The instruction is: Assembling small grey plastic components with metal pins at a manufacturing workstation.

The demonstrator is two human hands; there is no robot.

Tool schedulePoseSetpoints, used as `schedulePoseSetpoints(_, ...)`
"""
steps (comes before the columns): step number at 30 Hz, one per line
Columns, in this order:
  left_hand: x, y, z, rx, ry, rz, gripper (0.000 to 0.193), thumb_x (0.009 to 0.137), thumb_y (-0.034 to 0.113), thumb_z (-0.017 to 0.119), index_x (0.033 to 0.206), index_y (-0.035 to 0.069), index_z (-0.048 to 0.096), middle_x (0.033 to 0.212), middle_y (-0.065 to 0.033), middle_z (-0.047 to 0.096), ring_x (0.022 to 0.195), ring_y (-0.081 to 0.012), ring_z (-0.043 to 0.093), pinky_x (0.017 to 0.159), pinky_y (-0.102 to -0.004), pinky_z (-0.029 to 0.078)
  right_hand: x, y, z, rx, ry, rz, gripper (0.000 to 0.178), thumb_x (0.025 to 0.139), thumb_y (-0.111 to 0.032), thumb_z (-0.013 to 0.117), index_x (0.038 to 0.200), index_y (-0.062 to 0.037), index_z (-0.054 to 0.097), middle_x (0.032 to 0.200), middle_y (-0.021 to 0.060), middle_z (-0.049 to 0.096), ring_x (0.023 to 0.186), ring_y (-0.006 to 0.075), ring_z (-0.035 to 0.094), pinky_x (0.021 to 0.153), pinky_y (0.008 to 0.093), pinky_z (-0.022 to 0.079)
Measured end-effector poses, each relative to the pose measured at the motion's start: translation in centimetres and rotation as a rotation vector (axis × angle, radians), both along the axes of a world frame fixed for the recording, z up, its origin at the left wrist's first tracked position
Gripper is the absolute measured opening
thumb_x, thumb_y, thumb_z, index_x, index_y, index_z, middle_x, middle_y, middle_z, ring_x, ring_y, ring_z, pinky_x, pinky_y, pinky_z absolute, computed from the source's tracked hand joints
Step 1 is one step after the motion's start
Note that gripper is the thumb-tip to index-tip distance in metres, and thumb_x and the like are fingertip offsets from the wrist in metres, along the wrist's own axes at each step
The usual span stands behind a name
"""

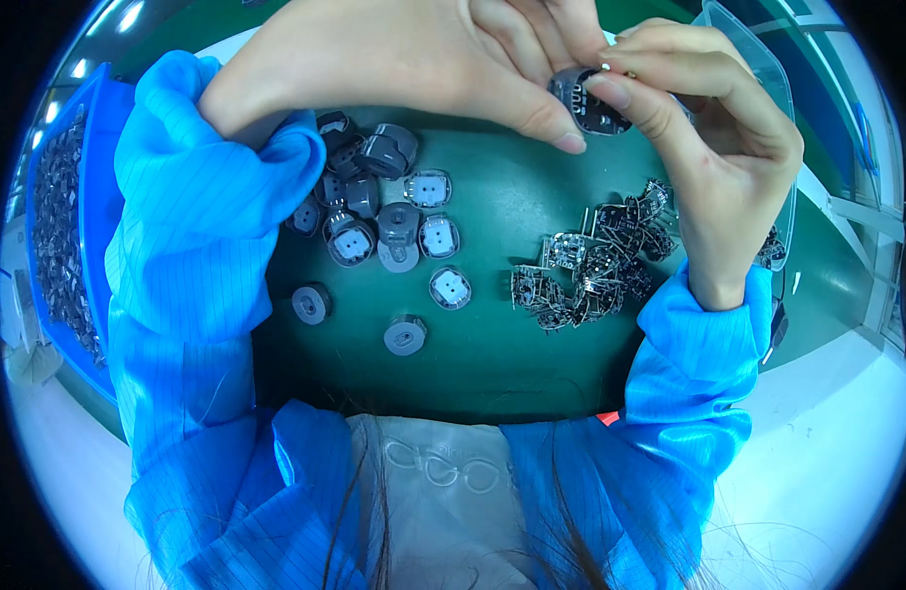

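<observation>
A small dark grey round plastic housing (602, 122) is held up at the top of the view, its open inside showing dark parts with light marks. My left hand (413, 64) reaches across from the left and grips this housing between thumb and fingers. My right hand (723, 128) is closed in a pinch at the housing's right edge. Tiny bright metal tips (630, 75) show by its fingertips; the rest of that part is hidden. Below my right hand lies a pile of small circuit boards (595, 270) with metal pins.
Several grey round housings (399, 231) lie in a cluster on the green work surface (492, 364), some with white inner faces up. A blue bin (94, 197) full of small dark parts stands at the left. At the right is a clear plastic container (782, 118).
</observation>
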State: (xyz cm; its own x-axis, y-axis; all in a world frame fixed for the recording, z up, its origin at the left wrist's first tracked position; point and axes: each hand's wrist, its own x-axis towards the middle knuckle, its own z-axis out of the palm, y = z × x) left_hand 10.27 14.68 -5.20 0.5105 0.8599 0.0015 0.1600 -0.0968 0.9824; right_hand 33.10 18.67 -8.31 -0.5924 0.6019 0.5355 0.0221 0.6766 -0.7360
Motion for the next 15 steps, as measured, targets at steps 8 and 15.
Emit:
schedulePoseSetpoints(8, -0.5, 0.5, -1.1, 0.154, -0.191, -0.049, 0.029, 0.077, -0.003, 0.083, 0.102, -0.01, 0.068, 0.084, -0.0153, 0.073, 0.08, -0.0146, 0.073, 0.069, -0.0231, 0.06, 1.4, 0.0, 0.9, -0.288, 0.032, -0.017, 0.012, 0.088, -0.003, 0.073, 0.099, 0.0018, 0.071, 0.107, 0.0125, 0.07, 0.098, 0.0162, 0.064, 0.088, 0.0276, 0.049)
schedulePoseSetpoints(15, -0.1, -0.2, 0.3, 0.505, 0.332, 0.035, 0.027, 0.076, -0.005, 0.08, 0.1, -0.009, 0.068, 0.085, -0.0165, 0.072, 0.081, -0.0151, 0.074, 0.073, -0.0264, 0.062, 1.6, -1.7, 4.6, 0.601, -0.185, -0.428, 0.012, 0.089, 0.008, 0.068, 0.1, 0.0068, 0.071, 0.096, 0.0181, 0.074, 0.089, 0.0235, 0.073, 0.082, 0.0334, 0.061)
